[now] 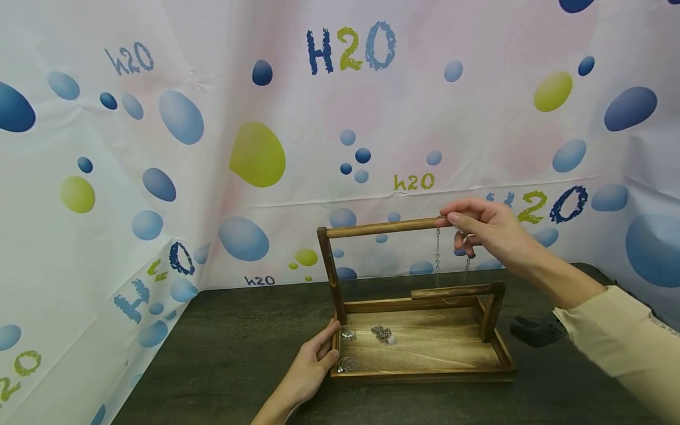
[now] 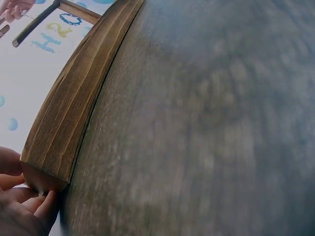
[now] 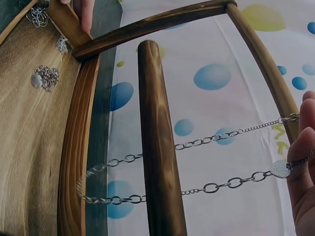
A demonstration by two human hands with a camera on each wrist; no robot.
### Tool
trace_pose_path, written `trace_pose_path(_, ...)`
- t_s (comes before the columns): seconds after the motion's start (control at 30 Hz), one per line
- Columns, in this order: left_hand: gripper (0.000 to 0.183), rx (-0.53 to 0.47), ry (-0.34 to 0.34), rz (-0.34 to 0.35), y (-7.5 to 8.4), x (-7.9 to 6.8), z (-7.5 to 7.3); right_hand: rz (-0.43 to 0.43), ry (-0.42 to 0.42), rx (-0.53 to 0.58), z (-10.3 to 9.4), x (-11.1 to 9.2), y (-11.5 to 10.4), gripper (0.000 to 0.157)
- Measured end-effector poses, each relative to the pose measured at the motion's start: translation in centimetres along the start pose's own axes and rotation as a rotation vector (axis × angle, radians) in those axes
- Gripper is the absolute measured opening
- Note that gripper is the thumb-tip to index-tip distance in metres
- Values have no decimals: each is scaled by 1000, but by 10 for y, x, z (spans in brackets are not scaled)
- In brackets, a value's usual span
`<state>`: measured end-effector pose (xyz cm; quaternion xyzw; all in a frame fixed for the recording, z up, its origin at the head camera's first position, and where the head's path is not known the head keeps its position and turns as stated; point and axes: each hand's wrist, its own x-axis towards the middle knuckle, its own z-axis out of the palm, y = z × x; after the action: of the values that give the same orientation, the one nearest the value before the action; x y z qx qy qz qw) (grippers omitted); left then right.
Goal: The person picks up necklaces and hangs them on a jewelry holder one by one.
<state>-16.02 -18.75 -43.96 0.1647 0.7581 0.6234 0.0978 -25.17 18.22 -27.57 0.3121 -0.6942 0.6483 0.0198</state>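
A wooden jewelry stand (image 1: 425, 375) has a shallow tray base and two bars on posts, an upper bar (image 1: 382, 227) and a lower bar (image 1: 457, 290). At the free end of the upper bar, my right hand (image 1: 486, 227) pinches a silver chain necklace (image 1: 438, 254). Its loop hangs down past the lower bar, and a heart-shaped pendant (image 3: 281, 169) shows by the fingers in the right wrist view. My left hand (image 1: 310, 363) grips the tray's left end; in the left wrist view its fingers (image 2: 47, 209) hold the corner.
Inside the tray lie a bunched chain with a pale round pendant (image 1: 381, 334) and small silver pieces (image 1: 345, 365) along the left wall. A dark object with holes (image 1: 536, 330) sits right of the stand on the dark table (image 1: 239, 342). A printed sheet (image 1: 297, 118) hangs behind.
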Motion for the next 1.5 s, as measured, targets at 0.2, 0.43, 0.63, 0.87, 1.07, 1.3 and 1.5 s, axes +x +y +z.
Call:
trace_pose_path(0.2,56,-7,2,-4,1,-1,0,-9,4,24,-9,-6,4,21)
trace_pose_path(0.43,56,-18,1,-10,0,1,0,-23,28,44,-16,-11,8,22)
trace_pose_path(0.63,56,-13,-1,-2,-1,1,0,-46,37,60,-22,-14,9,22)
trace_pose_path(0.87,56,-16,4,3,-1,1,1,-50,36,55,-28,-19,10,22)
trace_pose_path(1.07,56,-18,3,3,-1,1,0,-42,53,44,-33,-23,9,23)
trace_pose_path(1.3,56,-16,2,-2,-1,0,0,-34,87,46,-38,-27,9,23)
trace_pose_path(1.5,56,-21,-1,-1,-1,0,0,-37,96,37,-43,-29,9,23)
